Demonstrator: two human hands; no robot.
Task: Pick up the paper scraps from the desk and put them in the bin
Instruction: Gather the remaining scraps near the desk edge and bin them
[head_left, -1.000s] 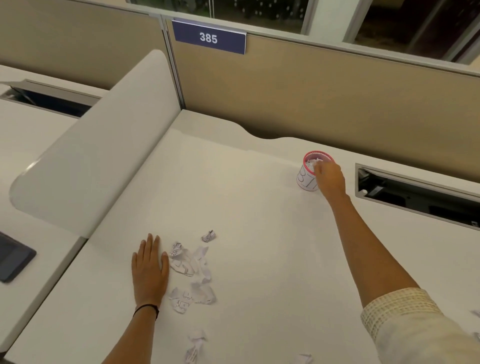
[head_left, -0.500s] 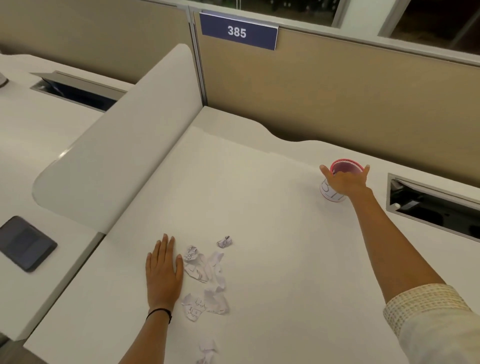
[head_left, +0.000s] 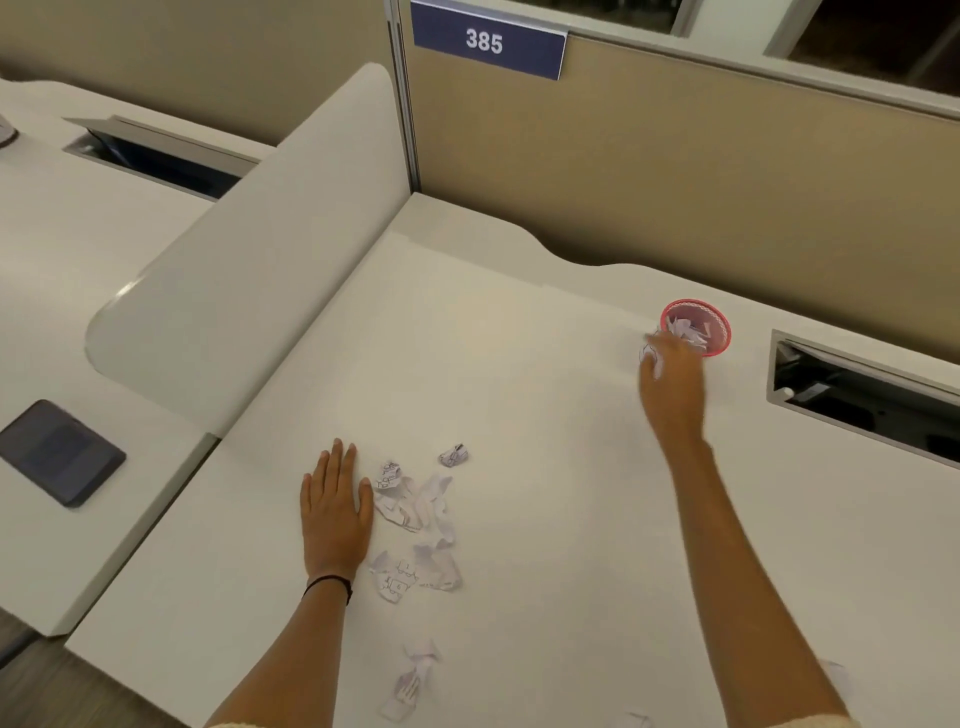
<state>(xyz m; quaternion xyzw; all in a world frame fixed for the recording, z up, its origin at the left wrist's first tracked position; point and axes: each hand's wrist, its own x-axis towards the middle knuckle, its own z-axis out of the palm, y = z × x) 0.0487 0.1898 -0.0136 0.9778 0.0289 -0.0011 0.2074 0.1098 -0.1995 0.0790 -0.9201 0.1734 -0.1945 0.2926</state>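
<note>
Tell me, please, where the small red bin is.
In the head view, the small red mesh bin sits back right on the white desk, beyond the right hand, left of the cable hatch.

Warm, even indoor light came from overhead and washed the middle of the white desk (head_left: 519, 364) almost featureless. Shadows were faint and soft. The right hand (head_left: 670, 384) was motion-blurred beside the bin (head_left: 721, 319). Wide-angle distortion curved the far partition (head_left: 675, 182); the windows (head_left: 872, 36) above it were dark.
</note>
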